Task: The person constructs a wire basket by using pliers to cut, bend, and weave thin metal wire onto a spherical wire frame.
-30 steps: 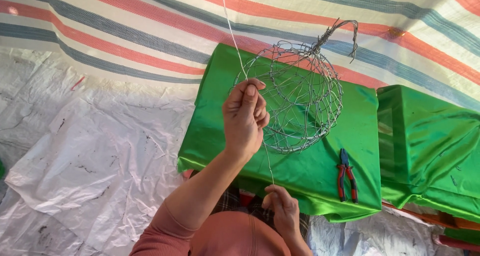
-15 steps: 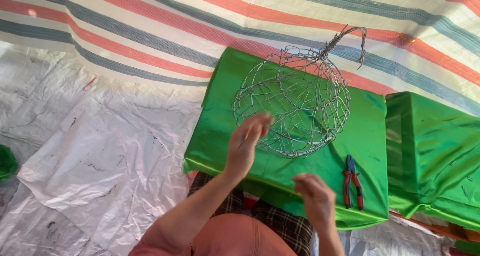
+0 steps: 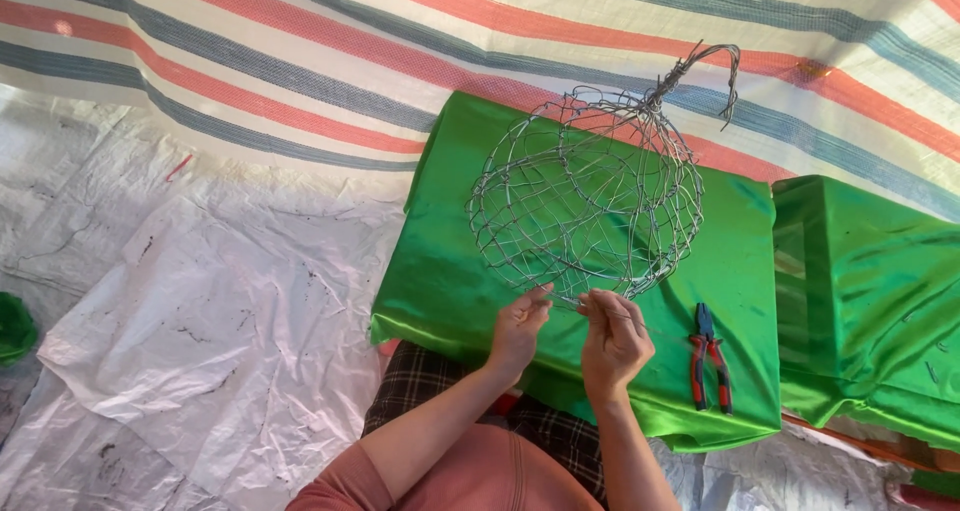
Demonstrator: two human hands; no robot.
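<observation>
The wire ball (image 3: 588,196) lies on the green cloth (image 3: 430,271), its round cage already woven dense and topped with a twisted stem — the frame looks largely built, in my judgement. Both hands meet at its lower rim: the left hand (image 3: 518,326) and the right hand (image 3: 614,336) each pinch what appears to be a thin wire strand, fingers narrow. The red-handled pliers (image 3: 708,356) lie untouched beside the right hand — only binding at the bottom edge seems left.

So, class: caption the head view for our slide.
Both hands, left hand and right hand, pinch a round wire frame on green cloth.
</observation>
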